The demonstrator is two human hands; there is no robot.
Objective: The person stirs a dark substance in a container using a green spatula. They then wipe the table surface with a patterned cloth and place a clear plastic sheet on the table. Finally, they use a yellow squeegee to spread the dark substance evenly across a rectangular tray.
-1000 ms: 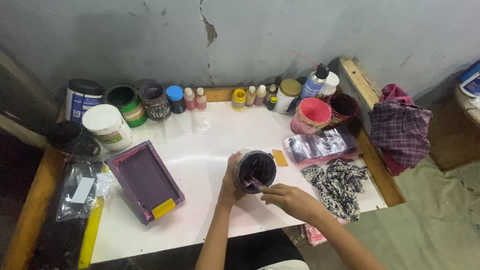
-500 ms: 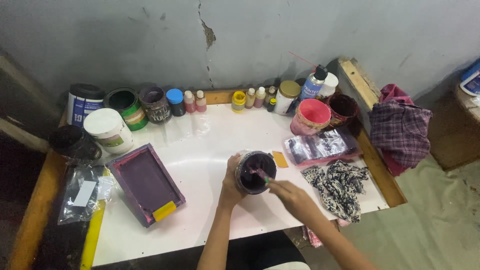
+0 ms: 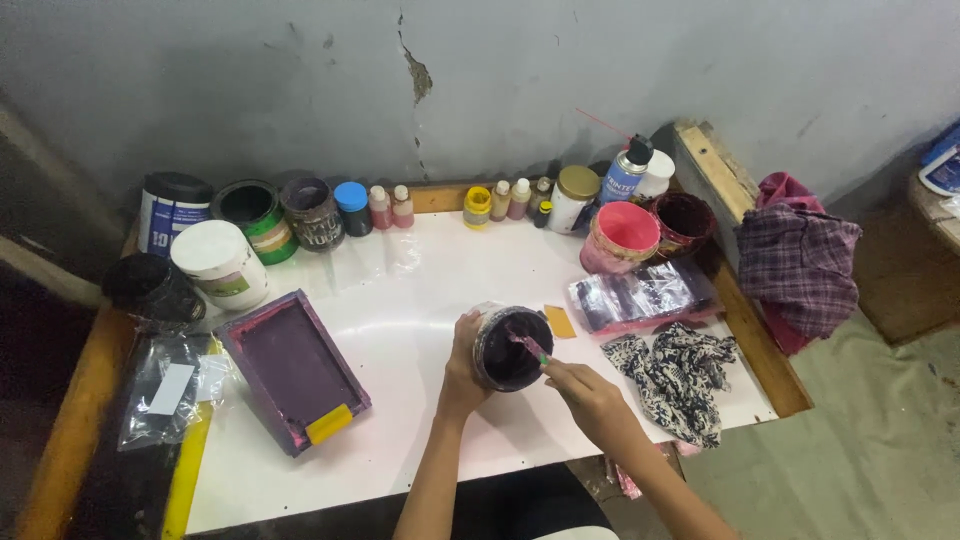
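The left hand (image 3: 465, 365) is wrapped around the side of an open jar of dark purple ink (image 3: 511, 348), which sits near the middle of the white counter (image 3: 430, 280), toward its front edge. The right hand (image 3: 590, 395) pinches a thin stick (image 3: 530, 345) whose tip dips into the jar. Left of the jar lies a purple-stained framed screen (image 3: 292, 368) with yellow tape at one corner. To the right are a small yellow card (image 3: 560, 322), a plastic bag (image 3: 645, 295) and a black-and-white patterned cloth (image 3: 675, 375). Tubs and small bottles line the wall, among them a pink tub (image 3: 620, 236)
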